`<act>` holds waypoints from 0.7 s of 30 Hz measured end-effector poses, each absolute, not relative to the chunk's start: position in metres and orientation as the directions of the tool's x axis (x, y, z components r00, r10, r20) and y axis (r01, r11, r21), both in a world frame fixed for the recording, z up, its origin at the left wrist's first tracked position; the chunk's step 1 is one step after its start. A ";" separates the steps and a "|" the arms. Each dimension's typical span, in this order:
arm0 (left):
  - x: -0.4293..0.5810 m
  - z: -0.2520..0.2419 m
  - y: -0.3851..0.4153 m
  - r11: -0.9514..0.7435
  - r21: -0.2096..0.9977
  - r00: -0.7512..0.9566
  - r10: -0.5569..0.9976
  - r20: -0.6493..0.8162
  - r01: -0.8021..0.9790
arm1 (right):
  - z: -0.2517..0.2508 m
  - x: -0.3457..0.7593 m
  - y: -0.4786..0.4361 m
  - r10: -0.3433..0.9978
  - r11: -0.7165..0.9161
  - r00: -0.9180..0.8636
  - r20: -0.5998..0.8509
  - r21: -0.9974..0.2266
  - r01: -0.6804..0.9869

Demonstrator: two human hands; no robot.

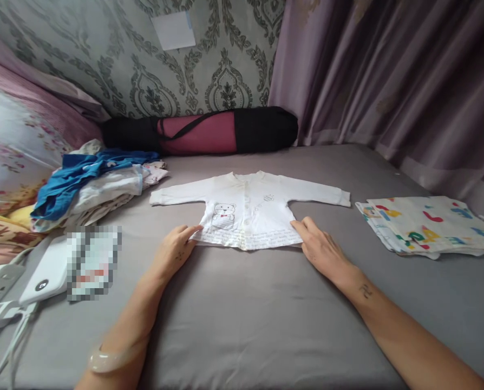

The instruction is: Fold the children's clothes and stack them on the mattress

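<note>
A small white baby shirt (pixel 250 211) lies spread face up on the grey sheet, its sleeves stretched out to both sides. It has a bear print on the left of its front and rows of printed lettering along the hem. My left hand (pixel 177 246) pinches the hem's left corner between thumb and fingers. At the opposite corner, my right hand (pixel 317 244) grips the hem in the same way. Both hands rest low, close to the sheet.
Crumpled clothes (pixel 91 184) are heaped at the left. Nearer lie a white power bank (pixel 49 268), a power strip (pixel 0 281) and cables. Folded cloths with colourful letters (pixel 432 222) lie at the right. A black and red long bag (pixel 201 132) lies along the wall.
</note>
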State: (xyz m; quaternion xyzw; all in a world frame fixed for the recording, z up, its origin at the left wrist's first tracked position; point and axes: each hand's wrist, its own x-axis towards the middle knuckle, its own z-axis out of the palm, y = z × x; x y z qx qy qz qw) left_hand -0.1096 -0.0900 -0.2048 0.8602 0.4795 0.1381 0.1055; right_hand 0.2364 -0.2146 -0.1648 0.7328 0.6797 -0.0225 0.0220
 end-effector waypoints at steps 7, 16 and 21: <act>-0.112 -0.198 -0.091 -0.555 0.291 0.549 0.829 0.108 0.780 | -0.167 0.245 -0.216 0.998 0.046 -0.043 -0.048 0.062 0.997; -0.114 -0.200 -0.085 -0.671 0.191 0.641 0.741 0.200 0.716 | -0.168 0.259 -0.219 0.991 0.122 -0.124 0.043 0.051 0.991; -0.112 -0.193 -0.089 -0.775 0.187 0.769 0.628 0.117 0.604 | -0.170 0.254 -0.214 0.941 0.305 -0.309 0.140 0.050 0.951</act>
